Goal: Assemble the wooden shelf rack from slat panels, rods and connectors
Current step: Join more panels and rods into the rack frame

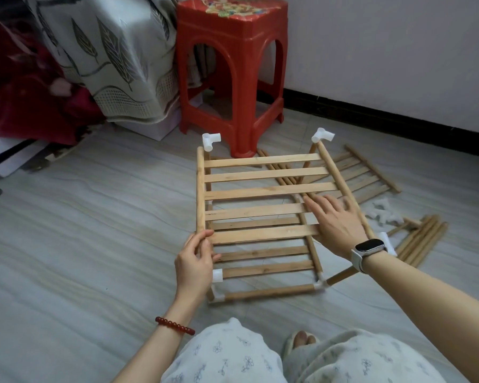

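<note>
floor (94, 217) left of the rack (260, 189) lies open; red stool (230, 78) stands close behind it; spare panel (371, 172), loose rods (421, 239) and white connectors (382, 211) crowd the right side; knees (233, 355) block the near edge

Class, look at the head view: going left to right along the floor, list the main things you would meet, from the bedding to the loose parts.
Leaf-patterned bedding → red stool → slat panel in the hands → spare slat panel → loose rods.
</note>
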Motion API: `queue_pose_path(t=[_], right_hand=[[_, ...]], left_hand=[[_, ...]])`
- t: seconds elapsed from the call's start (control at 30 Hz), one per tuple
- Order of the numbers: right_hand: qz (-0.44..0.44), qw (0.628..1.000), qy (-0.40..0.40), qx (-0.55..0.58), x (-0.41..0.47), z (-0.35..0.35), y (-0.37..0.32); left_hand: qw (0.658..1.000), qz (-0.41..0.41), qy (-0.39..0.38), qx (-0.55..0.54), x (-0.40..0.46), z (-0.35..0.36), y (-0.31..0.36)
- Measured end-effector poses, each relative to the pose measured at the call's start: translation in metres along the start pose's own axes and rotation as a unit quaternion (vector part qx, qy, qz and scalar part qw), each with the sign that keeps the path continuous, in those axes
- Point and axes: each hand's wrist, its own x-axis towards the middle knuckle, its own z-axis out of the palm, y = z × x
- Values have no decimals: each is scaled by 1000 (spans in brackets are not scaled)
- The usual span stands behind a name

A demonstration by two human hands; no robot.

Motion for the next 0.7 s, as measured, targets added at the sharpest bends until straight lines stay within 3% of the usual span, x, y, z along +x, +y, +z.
queue_pose_path(t=[0.23,0.3,0.37,0.43,0.53,0.7], right_hand=[[183,981,-68,9,-22,1,31],[235,964,-64,104,-32,3,45],[276,925,-68,253,-34,2,52],[286,897,-66,331,-32,2,57],[270,893,-63,354,-28,2,59],[288,819,-33,495,-32,8,69]], left_hand=[[1000,-11,6,-25,-2,2,4],[1000,-4,17,-22,-2,1,5],[1000,7,23,-6,-1,1,5],[999,16,17,22,-1,2,4],[997,38,9,69,-3,2,5],[988,53,22,144,0,-6,5]])
